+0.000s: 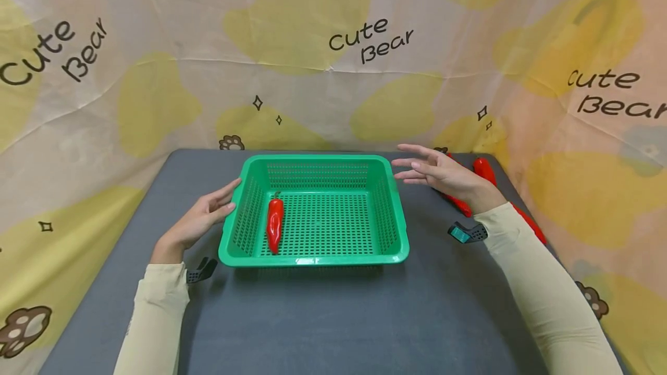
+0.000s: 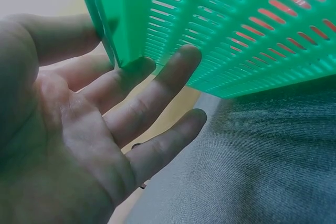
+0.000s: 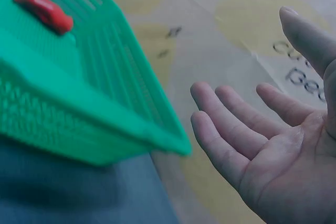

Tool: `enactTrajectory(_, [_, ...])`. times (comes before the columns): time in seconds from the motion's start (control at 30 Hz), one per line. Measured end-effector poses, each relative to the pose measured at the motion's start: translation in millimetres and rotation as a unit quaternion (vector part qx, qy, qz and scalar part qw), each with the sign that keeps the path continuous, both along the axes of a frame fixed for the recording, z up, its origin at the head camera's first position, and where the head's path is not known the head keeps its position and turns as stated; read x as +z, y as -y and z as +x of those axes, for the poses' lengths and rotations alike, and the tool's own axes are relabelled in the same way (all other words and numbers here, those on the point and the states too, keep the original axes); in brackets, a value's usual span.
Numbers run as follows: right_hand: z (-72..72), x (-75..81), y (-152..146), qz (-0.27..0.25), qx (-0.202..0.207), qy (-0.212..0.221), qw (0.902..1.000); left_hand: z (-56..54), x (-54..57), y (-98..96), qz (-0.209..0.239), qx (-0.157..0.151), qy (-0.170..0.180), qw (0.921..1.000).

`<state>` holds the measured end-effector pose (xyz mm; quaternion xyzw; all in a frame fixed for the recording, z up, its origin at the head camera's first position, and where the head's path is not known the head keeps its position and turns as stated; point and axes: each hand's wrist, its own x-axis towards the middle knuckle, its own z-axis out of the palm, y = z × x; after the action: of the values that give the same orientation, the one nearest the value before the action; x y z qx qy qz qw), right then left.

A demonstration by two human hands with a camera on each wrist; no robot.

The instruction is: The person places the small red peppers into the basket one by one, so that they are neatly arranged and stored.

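I judged level support best, the left hand (image 1: 195, 221) touching the green basket (image 1: 314, 260) mid-frame with extended fingers, the right hand (image 1: 445, 177) spread just clear.

Green basket (image 1: 312, 260), red peppers (image 1: 275, 225), grey table (image 1: 323, 323), cream sleeves (image 1: 156, 317), yellow-blotched, paw-printed pale backdrop (image 1: 203, 28)

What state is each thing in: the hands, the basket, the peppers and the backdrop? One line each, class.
Green basket: upright, one pepper inside.
Red pepper in the basket: lying towards the left side.
Red things at right: partly hidden.
Left hand: touching the basket's left side.
Right hand: empty, fingers spread, apart from the basket.
Printed backdrop: creased.
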<state>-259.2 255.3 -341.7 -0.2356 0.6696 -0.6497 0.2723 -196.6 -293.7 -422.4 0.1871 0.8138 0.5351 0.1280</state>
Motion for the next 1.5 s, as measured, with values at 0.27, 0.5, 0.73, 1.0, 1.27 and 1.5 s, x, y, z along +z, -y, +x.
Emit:
enactTrajectory(0.27, [-5.1,-10.7,-35.9,0.022,-0.058,0.019,0.9979,-1.8,-2.3,0.1,0.004,-0.001,0.003,1.0])
enactTrajectory(0.5, [-9.2,-24.2,-61.1,0.029,-0.103,0.045,0.9932,-2.2,-2.6,1.3,0.017,-0.004,0.004,0.9998])
enactTrajectory(0.73, [-9.3,-37.5,-85.6,0.066,-0.131,0.025,0.9889,-1.4,-1.2,0.8,0.001,0.002,-0.001,1.0])
enactTrajectory(1.0, [-14.4,-49.4,-101.5,0.195,-0.16,0.016,0.9675,0.0,-0.4,0.3,-0.008,0.006,0.003,0.9999])
enactTrajectory(1.27, [-17.2,-65.7,-104.5,0.265,-0.132,-0.004,0.955,-0.1,-0.4,0.6,0.003,0.004,0.003,1.0])
enactTrajectory(1.5, [-16.8,-73.9,-106.0,0.319,-0.111,-0.027,0.9408,1.6,0.3,-0.2,0.007,0.007,0.013,0.9999])
